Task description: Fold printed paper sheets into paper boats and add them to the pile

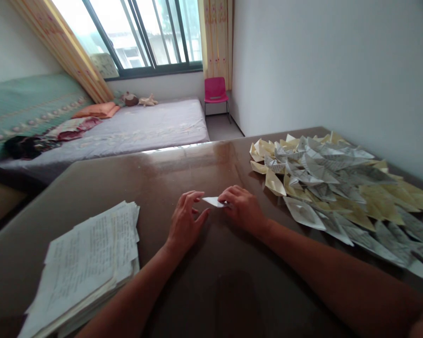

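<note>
A small piece of folded white paper (212, 201) is held just above the brown table, in front of me. My right hand (240, 206) grips its right end, with the fingers closed over it. To the left, my left hand (188, 217) has its thumb and fingers apart, close to the paper's pointed left tip. The space between that thumb and the fingers looks free of paper. Part of the folded piece is hidden behind the right fingers.
A stack of handwritten sheets (88, 253) lies at the left of the table (183, 173). Many folded paper boats (317, 173), white and yellowish, cover the right side near the wall. Beyond the table stand a bed (155, 124) and a pink chair (215, 90).
</note>
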`<state>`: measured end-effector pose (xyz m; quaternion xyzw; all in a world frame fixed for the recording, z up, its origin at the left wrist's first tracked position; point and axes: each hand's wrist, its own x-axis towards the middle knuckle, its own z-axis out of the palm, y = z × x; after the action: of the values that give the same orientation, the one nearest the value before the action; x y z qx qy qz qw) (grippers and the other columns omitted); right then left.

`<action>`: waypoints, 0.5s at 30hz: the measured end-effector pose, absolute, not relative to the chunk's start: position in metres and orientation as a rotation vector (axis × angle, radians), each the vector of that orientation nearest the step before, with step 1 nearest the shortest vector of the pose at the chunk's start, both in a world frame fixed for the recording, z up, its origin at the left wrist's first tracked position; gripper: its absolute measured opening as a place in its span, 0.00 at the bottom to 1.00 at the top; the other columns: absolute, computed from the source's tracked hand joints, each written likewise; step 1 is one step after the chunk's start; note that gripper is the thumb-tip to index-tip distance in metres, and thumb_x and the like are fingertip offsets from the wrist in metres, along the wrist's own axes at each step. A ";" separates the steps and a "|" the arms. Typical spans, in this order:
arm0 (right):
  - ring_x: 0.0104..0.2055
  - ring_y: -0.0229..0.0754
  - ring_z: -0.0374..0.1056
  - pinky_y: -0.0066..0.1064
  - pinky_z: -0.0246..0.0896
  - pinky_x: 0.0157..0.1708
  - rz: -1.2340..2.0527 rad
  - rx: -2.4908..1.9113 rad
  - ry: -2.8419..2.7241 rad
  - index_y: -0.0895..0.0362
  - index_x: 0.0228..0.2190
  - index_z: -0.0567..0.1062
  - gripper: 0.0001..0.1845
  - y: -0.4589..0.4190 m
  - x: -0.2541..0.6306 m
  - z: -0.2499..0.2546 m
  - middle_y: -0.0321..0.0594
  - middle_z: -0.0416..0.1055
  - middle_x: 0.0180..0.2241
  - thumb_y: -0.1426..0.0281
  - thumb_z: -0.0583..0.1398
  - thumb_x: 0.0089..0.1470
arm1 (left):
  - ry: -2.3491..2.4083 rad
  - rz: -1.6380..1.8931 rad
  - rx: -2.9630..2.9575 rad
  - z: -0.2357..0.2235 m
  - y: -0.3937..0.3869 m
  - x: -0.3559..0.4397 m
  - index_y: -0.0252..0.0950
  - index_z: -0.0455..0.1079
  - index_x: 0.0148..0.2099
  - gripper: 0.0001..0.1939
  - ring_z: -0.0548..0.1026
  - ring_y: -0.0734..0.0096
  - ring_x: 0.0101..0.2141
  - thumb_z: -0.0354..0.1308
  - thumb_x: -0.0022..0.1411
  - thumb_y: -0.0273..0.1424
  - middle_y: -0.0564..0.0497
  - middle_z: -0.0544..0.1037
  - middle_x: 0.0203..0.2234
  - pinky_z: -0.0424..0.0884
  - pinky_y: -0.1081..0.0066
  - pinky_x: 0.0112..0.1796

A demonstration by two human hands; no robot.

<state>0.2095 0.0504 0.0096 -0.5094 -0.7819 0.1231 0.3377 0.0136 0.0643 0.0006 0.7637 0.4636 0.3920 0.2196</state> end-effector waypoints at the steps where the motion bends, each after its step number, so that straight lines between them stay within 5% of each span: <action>1: 0.42 0.42 0.62 0.32 0.53 0.41 0.178 -1.345 -2.143 0.55 0.35 0.74 0.06 0.050 0.211 0.011 0.40 0.72 0.37 0.68 0.56 0.59 | 1.289 1.080 2.289 0.001 0.064 0.013 0.40 0.66 0.51 0.16 0.70 0.64 0.46 0.58 0.60 0.33 0.46 0.71 0.46 0.73 0.67 0.39; 4: 0.43 0.44 0.60 0.34 0.50 0.41 -0.035 -1.357 -2.391 0.54 0.36 0.74 0.09 0.051 0.213 0.012 0.42 0.72 0.37 0.68 0.54 0.61 | 1.171 0.866 2.662 0.002 0.063 0.011 0.40 0.70 0.48 0.11 0.68 0.63 0.45 0.53 0.64 0.31 0.47 0.74 0.43 0.70 0.64 0.45; 10: 0.44 0.44 0.61 0.34 0.49 0.41 0.089 -1.292 -2.565 0.53 0.43 0.73 0.12 0.053 0.222 0.016 0.40 0.72 0.41 0.67 0.59 0.56 | 1.072 0.597 2.755 -0.002 0.065 0.007 0.42 0.73 0.46 0.13 0.70 0.68 0.41 0.47 0.68 0.31 0.50 0.76 0.40 0.70 0.70 0.41; 15: 0.42 0.42 0.64 0.32 0.52 0.40 0.249 -1.288 -2.543 0.53 0.35 0.76 0.07 0.052 0.232 0.019 0.39 0.72 0.37 0.65 0.60 0.55 | 1.047 0.549 2.776 0.000 0.067 0.005 0.43 0.74 0.45 0.14 0.69 0.67 0.40 0.47 0.68 0.33 0.50 0.77 0.38 0.69 0.71 0.37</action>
<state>0.2318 0.0524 0.0190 -0.4458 -0.8800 0.0861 0.1397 0.0053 0.0669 0.0002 0.9183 0.3463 0.1815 0.0621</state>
